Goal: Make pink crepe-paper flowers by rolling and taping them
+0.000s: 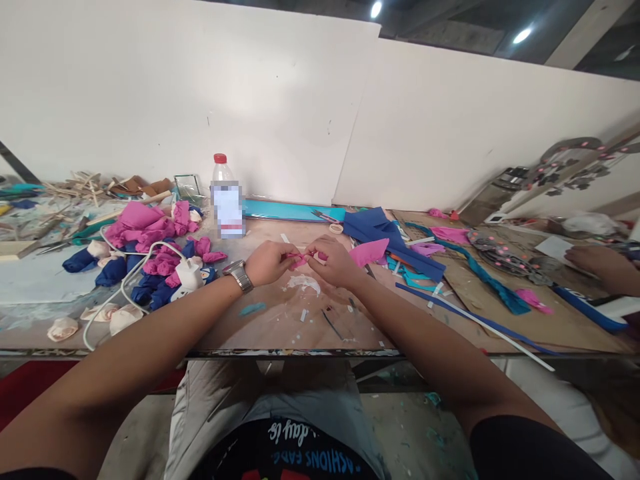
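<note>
My left hand (pixel 271 263), with a metal watch (pixel 239 275) at the wrist, has its fingers pinched on a small pink fabric piece (pixel 301 260). From the other side my right hand (pixel 332 263) pinches the same piece, fingertips almost meeting those of the left. Both hands hover just above the table. To the right of my right hand a pink strip (pixel 371 253) shows; whether it joins the held piece is hidden by the hand. Beside it lies dark blue fabric (pixel 373 227). Scissors (pixel 325 217) rest at the back, near a tape roll (pixel 336 229).
At left is a heap of pink bundles (pixel 143 225) and blue bundles (pixel 113 272), crossed by a white cable with a charger (pixel 189 273). A red-capped bottle (pixel 220 159) stands near the white wall. At far right another person's hand (pixel 593 261) is near a white sheet (pixel 553 249).
</note>
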Motion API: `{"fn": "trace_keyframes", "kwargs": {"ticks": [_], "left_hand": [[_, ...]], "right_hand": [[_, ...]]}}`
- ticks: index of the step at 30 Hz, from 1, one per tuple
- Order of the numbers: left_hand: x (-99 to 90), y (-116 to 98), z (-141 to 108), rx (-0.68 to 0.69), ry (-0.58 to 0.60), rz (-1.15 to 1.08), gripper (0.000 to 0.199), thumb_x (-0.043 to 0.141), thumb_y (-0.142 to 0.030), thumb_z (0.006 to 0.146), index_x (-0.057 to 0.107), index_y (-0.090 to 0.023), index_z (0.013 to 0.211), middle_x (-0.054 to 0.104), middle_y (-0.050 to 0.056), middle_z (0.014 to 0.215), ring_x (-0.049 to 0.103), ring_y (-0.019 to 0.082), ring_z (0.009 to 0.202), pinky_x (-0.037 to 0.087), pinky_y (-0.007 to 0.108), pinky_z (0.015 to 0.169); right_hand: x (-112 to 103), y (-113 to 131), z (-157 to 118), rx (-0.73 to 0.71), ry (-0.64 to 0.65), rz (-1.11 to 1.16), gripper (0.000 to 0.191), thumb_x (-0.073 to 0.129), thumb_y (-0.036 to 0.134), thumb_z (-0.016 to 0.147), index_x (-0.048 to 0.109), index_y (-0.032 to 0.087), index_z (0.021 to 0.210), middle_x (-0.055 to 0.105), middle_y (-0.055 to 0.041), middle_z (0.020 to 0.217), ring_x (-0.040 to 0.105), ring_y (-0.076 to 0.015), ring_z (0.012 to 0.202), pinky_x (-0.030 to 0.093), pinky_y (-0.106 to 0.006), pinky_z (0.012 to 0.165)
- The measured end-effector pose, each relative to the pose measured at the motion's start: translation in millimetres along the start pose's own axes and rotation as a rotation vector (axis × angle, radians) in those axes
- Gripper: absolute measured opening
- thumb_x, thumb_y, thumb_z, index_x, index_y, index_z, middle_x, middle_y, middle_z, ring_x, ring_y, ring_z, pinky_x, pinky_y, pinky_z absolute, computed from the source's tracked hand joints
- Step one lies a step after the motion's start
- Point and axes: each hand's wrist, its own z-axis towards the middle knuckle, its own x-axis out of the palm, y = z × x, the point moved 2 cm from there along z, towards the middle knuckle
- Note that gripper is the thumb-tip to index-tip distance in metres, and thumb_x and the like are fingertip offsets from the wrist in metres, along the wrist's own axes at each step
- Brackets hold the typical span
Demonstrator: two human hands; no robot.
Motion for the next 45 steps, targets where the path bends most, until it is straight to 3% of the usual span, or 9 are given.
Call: {"fn": "trace_keyframes", "kwargs": {"ticks": [16, 21, 25, 30, 40, 45], "left_hand": [[8.5, 8.3, 1.1, -0.169, 0.164, -0.36, 0.021, 0.062, -0.033, 0.09, 0.071, -0.015, 0.083, 0.079, 0.007, 0.081, 0.076, 0.018, 0.077, 0.056, 0.026, 0.07], [9.0, 6.3, 2.1, -0.302, 0.243, -0.644, 0.035, 0.07, -0.048, 0.088, 0.068, -0.012, 0.088, 0.079, 0.012, 0.087, 0.077, 0.02, 0.079, 0.057, 0.028, 0.071], [5.0, 4.8, 2.6, -0.347, 0.235, -0.765, 0.052, 0.071, -0.062, 0.085, 0.068, -0.011, 0.091, 0.078, 0.014, 0.083, 0.077, 0.021, 0.078, 0.057, 0.029, 0.071], [5.2, 8.6, 3.5, -0.322, 0.205, -0.721, 0.054, 0.077, -0.065, 0.078, 0.071, -0.011, 0.084, 0.078, 0.013, 0.082, 0.075, 0.017, 0.071, 0.056, 0.026, 0.068], [11.7, 15.8, 4.5, -0.26, 0.137, -0.688, 0.05, 0.078, -0.062, 0.078, 0.073, -0.013, 0.087, 0.078, 0.011, 0.082, 0.077, 0.022, 0.077, 0.057, 0.028, 0.068], [6.7, 6.9, 1.4, -0.142, 0.029, -0.431, 0.043, 0.068, -0.056, 0.088, 0.076, -0.015, 0.085, 0.078, 0.009, 0.078, 0.075, 0.019, 0.073, 0.053, 0.026, 0.066]], "right_hand": [[-0.7, 1.8, 0.3, -0.024, -0.03, 0.008, 0.018, 0.064, 0.036, 0.096, 0.074, 0.023, 0.089, 0.072, -0.005, 0.081, 0.063, -0.0223, 0.083, 0.047, -0.039, 0.083], [-4.6, 3.5, 2.0, -0.078, -0.07, -0.043, 0.021, 0.064, 0.037, 0.097, 0.076, 0.024, 0.087, 0.075, -0.0056, 0.082, 0.065, -0.0226, 0.084, 0.047, -0.04, 0.086], [-8.6, 6.4, 2.6, -0.139, -0.069, -0.122, 0.02, 0.063, 0.035, 0.098, 0.077, 0.025, 0.088, 0.078, -0.0057, 0.086, 0.066, -0.0236, 0.087, 0.046, -0.042, 0.087], [-8.9, 8.7, 1.9, -0.183, -0.059, -0.146, 0.016, 0.064, 0.032, 0.098, 0.077, 0.024, 0.095, 0.08, -0.0048, 0.091, 0.066, -0.0233, 0.09, 0.045, -0.042, 0.086], [-6.1, 6.3, 1.3, -0.129, -0.071, -0.167, 0.023, 0.059, 0.037, 0.101, 0.07, 0.021, 0.089, 0.075, -0.0064, 0.088, 0.061, -0.0244, 0.092, 0.042, -0.042, 0.086], [-3.9, 7.6, 1.4, -0.1, -0.087, -0.18, 0.021, 0.055, 0.036, 0.102, 0.067, 0.021, 0.092, 0.074, -0.0071, 0.099, 0.057, -0.0254, 0.099, 0.039, -0.045, 0.093]]}}
